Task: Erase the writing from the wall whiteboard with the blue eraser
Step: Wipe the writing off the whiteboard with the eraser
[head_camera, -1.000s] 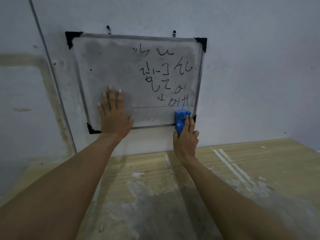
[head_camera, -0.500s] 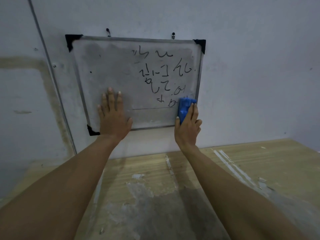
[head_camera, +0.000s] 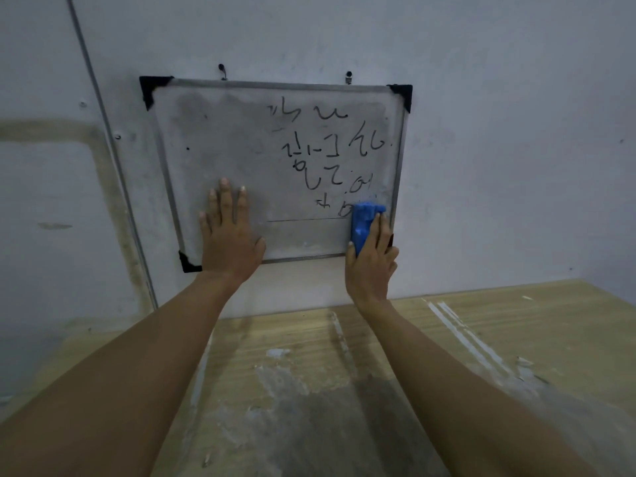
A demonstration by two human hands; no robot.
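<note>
— Since a second ago the right hand [head_camera: 371, 266] has slid the eraser [head_camera: 365, 224] up from the bottom edge of the whiteboard [head_camera: 227, 149]; it now covers the end of the lowest row of writing [head_camera: 330, 156], where more strokes showed before.

— How does the hand hold it?

— Fingers lie along the eraser's right side, thumb on its left, so it is clamped between them and pressed to the board. The blue block sticks out above the fingertips, near the board's lower right corner, just left of the frame.

— And the other hand?

— Left hand [head_camera: 229, 235] is spread flat, fingers up, palm on the lower left part of the board, gripping nothing. It sits where it did earlier.

— Counts?

— Two hands, one eraser, one board. Three black corner caps [head_camera: 153, 88] show; the fourth is hidden behind the right hand. Two hooks [head_camera: 222, 71] hold the top edge to the wall [head_camera: 516, 98]. About four rows of black writing remain, all on the right half.

— Below?

— One wooden worktop [head_camera: 516, 332], scuffed with pale smears, under both forearms.
</note>
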